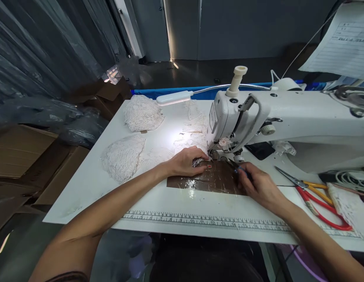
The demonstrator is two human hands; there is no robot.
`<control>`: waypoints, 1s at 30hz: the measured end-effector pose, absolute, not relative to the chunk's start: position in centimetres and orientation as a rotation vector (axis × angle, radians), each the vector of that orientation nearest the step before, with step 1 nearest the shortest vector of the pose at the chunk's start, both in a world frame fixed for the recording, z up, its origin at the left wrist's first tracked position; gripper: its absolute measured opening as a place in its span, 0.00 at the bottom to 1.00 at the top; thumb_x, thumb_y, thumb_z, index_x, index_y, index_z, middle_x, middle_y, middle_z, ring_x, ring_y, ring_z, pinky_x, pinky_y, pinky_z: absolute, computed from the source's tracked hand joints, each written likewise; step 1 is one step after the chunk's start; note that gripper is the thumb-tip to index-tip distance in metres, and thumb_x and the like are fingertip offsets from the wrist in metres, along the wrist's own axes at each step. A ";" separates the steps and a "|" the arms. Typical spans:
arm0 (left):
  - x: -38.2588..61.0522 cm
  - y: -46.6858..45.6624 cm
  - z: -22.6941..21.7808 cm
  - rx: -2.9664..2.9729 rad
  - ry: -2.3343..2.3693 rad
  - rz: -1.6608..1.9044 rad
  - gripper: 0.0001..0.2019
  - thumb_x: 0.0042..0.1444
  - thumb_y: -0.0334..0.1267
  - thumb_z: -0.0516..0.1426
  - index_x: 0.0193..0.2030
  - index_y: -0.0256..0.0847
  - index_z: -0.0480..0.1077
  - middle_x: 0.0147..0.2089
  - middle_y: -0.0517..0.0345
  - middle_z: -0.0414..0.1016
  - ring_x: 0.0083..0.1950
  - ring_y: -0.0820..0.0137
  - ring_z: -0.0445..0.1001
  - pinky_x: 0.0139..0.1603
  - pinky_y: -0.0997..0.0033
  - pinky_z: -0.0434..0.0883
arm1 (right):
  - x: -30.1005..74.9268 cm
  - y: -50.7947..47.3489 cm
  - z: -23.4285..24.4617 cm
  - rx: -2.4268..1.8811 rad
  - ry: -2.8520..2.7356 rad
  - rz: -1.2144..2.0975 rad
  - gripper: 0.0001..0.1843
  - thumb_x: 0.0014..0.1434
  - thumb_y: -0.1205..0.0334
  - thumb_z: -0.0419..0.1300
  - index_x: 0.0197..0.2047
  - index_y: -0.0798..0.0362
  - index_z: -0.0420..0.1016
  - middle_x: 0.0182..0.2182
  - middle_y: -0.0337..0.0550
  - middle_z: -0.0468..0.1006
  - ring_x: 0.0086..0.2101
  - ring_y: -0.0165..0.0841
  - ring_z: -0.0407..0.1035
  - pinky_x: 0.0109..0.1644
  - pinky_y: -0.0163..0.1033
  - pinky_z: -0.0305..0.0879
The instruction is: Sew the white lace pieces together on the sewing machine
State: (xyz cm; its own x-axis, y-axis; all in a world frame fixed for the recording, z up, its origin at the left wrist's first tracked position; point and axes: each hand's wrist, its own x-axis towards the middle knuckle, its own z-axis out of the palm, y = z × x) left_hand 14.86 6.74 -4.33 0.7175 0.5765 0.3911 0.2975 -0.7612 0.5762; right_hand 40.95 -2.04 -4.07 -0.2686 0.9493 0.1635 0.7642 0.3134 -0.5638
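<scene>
My left hand (187, 161) lies just left of the needle area of a white sewing machine (299, 113). Its thumb and fingers close on the edge of a piece of white lace (197, 161), and part of that lace is hidden by the fingers. To the right, my right hand (258, 182) is closed around small dark thread snips (235, 166), whose tips point toward the presser foot. Most of their handle is covered by my fingers. Under both hands is a shiny brown plate (211, 180) set on the machine bed, bearing a small red mark.
White lace cups (143, 112) and more lace (123, 156) lie on the table's left. Scissors with red and orange handles (317, 199) rest at right. A ruler strip (199, 221) runs along the front edge. A lamp (174, 98) lights the table; cardboard boxes (23, 152) stand left.
</scene>
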 end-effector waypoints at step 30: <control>15.3 7.7 -4.5 1.543 0.884 0.643 0.19 0.55 0.31 0.60 0.52 0.38 0.60 0.34 0.57 0.76 0.37 0.70 0.76 0.40 0.67 0.71 | 34.2 2.2 -4.9 -1.690 -2.347 -0.332 0.23 0.69 0.51 0.40 0.40 0.54 0.72 0.31 0.52 0.76 0.31 0.40 0.69 0.27 0.38 0.52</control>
State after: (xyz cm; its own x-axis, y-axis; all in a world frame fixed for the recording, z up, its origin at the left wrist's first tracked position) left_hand 15.32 7.65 -4.49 0.5607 0.8243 -0.0788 0.1785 -0.0273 0.9836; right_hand 34.20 2.19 -4.95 -0.3085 0.8976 0.3149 0.9497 0.3093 0.0487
